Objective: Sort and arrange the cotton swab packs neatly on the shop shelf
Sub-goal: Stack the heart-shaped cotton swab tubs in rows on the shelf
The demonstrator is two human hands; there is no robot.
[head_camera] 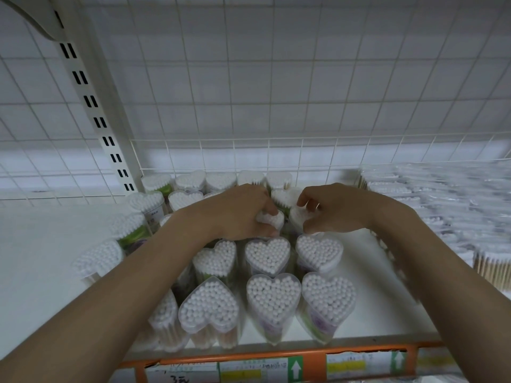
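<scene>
Both hands are mid-shelf, each on its own heart-shaped cotton swab pack. Left hand [240, 210]: fingers curled round the top of a heart pack [272, 219], thumb side toward the camera, pack partly hidden under the hand. Right hand [334, 208]: fingers curled over the next heart pack [297, 217], thumb below and index above its rim. The two held packs sit just beside each other in the third row back from the shelf edge; can't tell if they touch. In front of them are two rows of upright heart packs, swab tips up: middle row has three [267, 255], front row three more [273, 295], standing close together. More packs line the wire back fence [221, 181], and several round and heart packs on the left [130, 226] lean or lie tilted, out of line with the rows. All stand on the white shelf [367, 308], which has an orange front rail [318, 352] carrying price labels [260, 369]. To the right is a blurred stack of flat swab packets [442, 205]. White wire grid panel [276, 78] behind, slotted upright [94, 106] at left.
</scene>
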